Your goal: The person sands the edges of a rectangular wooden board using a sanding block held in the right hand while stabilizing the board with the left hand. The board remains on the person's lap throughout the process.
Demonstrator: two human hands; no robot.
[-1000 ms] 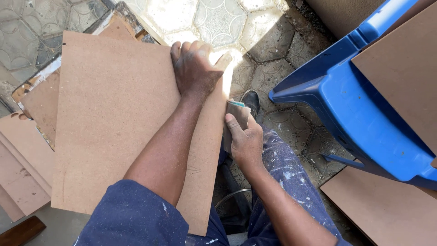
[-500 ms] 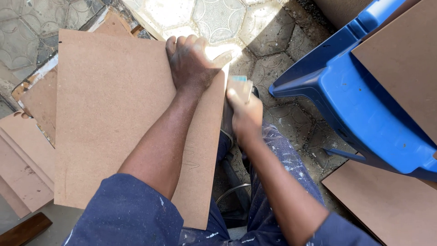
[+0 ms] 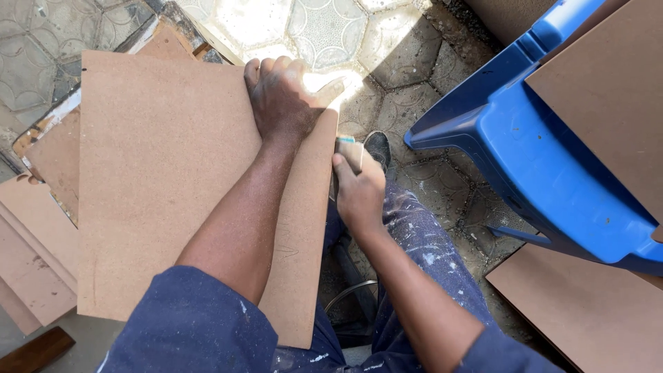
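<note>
A large brown fibreboard panel (image 3: 166, 186) lies across my lap. My left hand (image 3: 283, 97) grips its far right corner, fingers curled over the top edge. My right hand (image 3: 359, 190) is closed on a small sanding block (image 3: 349, 153) with a pale face and a teal edge, pressed against the panel's right edge. My paint-spattered blue trousers (image 3: 428, 269) and a dark shoe (image 3: 378, 147) show below the hand.
A blue plastic chair (image 3: 545, 173) stands at the right with a brown board (image 3: 608, 103) on it. Another board (image 3: 587, 311) lies on the ground at lower right. Several offcut boards (image 3: 34, 235) are stacked at the left. The ground is patterned paving (image 3: 324, 27).
My right hand with the sanding block has slid up along the panel's right edge and then slightly back down. My left hand keeps its hold on the corner.
</note>
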